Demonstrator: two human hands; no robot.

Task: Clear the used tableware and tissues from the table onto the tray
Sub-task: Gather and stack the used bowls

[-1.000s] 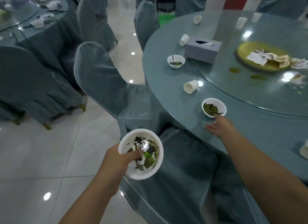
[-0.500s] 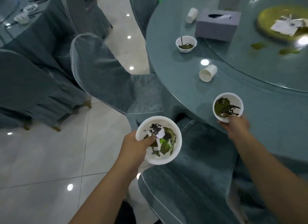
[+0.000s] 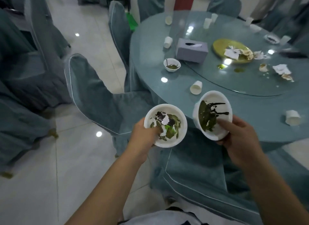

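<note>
The left hand (image 3: 142, 139) grips a white bowl (image 3: 167, 142) by its near rim, thumb hooked inside among green and dark scraps. The bowl is held level over the floor and chairs, off the table. The right hand (image 3: 242, 141) grasps a second white bowl (image 3: 215, 99) the same way, thumb over the rim. This bowl tips toward 9 o'clock above the table edge, green and dark smears clinging to its inside, and its rim sits just beside the first bowl without touching.

Directly beneath both hands, a covered chair back (image 3: 192, 166) stands between the person and the round table (image 3: 250, 111). Another covered chair (image 3: 93, 91) is pushed in at 10 o'clock.

At 12 o'clock from the tilted bowl, near the table edge, a paper cup (image 3: 196, 87) lies on its side. A second tipped cup (image 3: 292, 118) lies at 3 o'clock. Farther off, toward 11 o'clock, sits a small bowl (image 3: 172, 65) with green dregs. Just behind it a grey tissue box (image 3: 192, 50) rests at the rim of the glass turntable (image 3: 234, 84), with a cup (image 3: 168, 42) beside it.

On the turntable at 1 o'clock, a yellow plate (image 3: 220, 45) carries used tissues (image 3: 231, 53) and scraps. More crumpled tissues (image 3: 282, 70) and green spills lie near it. Several more cups stand around the far edge.
</note>
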